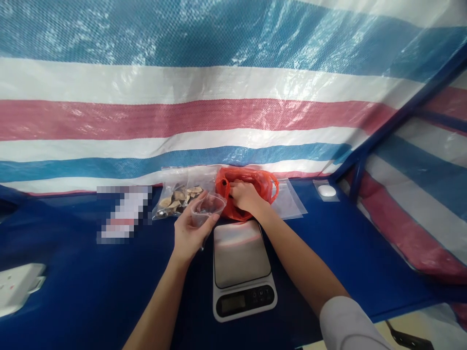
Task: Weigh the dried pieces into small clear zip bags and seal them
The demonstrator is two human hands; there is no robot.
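Note:
In the head view my left hand [190, 232] is wrapped round a clear plastic cup [207, 206], held tilted just left of the kitchen scale. My right hand [243, 195] reaches into the mouth of a red plastic bag [233, 212]; its fingertips are partly hidden there, and I cannot make out what they grip. Below both hands lies the kitchen scale [242, 253], with a bare metal plate and a dark display. Behind the cup is a clear bag [178, 201] of dried sliced pieces, perhaps mushrooms.
Flat clear bags [290, 201] lie right of the red bag. A white computer mouse [326, 190] rests at the back right, a white socket block [20, 287] at the left edge. Striped plastic sheeting [182, 116] rises behind the blue table [91, 291]. A black handle [408, 339] shows lower right.

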